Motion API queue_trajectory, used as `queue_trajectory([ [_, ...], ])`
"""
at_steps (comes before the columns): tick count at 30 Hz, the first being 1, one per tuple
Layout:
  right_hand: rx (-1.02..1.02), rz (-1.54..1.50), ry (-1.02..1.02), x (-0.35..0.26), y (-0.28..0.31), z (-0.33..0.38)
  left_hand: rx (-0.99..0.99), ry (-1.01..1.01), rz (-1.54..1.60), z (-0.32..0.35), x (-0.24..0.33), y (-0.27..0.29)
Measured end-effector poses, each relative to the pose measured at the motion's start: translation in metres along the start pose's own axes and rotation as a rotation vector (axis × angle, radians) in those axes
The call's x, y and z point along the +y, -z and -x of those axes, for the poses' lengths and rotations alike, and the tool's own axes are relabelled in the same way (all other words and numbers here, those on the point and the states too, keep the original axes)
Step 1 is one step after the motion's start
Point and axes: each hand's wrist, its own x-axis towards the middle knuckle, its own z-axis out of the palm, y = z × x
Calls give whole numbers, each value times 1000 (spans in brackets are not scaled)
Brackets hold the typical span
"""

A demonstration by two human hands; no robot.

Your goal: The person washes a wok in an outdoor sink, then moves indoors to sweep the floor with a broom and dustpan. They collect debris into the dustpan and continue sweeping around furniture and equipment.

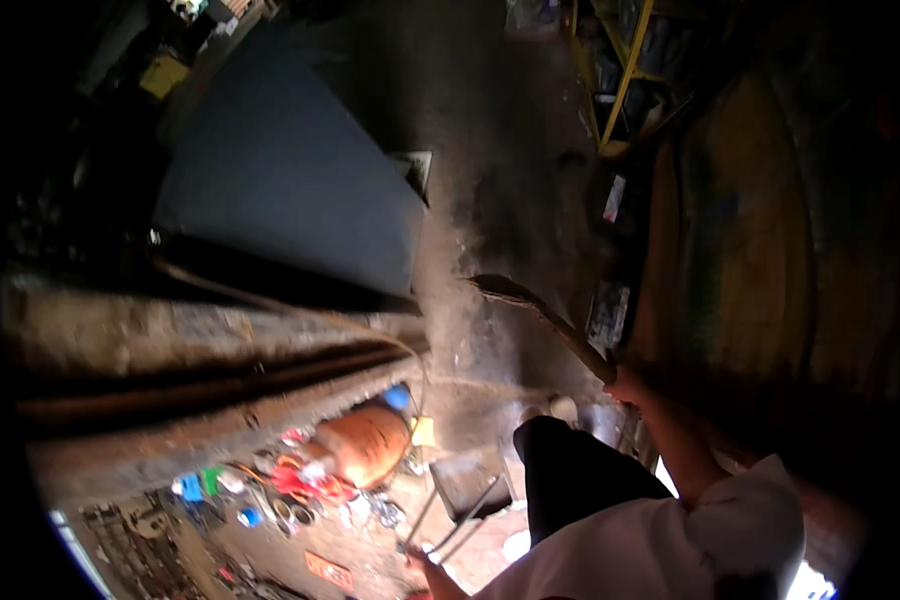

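Note:
My right hand (625, 383) grips the upper end of a broom (545, 318). Its stick slants up and left to a brown brush head resting on the dusty concrete floor (490, 180). My left hand (422, 560), at the bottom edge, holds the thin metal rod handle of a dark square dustpan (465, 480). The pan sits low beside my dark trouser leg (570, 480). A shoe (560, 408) shows just above the leg, between pan and broom.
An orange gas cylinder (365, 445) lies left of the dustpan among red hoses and small blue and green items (270, 485). A rusty steel beam (200, 345) crosses the left side, with a large dark blue panel (290, 180) above it. A yellow rack (620, 70) stands at the top right.

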Motion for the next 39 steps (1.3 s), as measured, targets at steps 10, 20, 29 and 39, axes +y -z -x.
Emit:
queue_trajectory([
  [10,118,-375,-33,-163,94,-73,11,-19,-420,146,250,-124],
  [20,-94,-740,-167,-298,244,-115,-78,81,-463,204,415,-228],
  [29,-41,-1074,-186,-433,392,-195,-45,197,-453,283,509,-327],
  [39,-228,-944,-221,-624,555,-375,11,364,-418,424,673,-455],
])
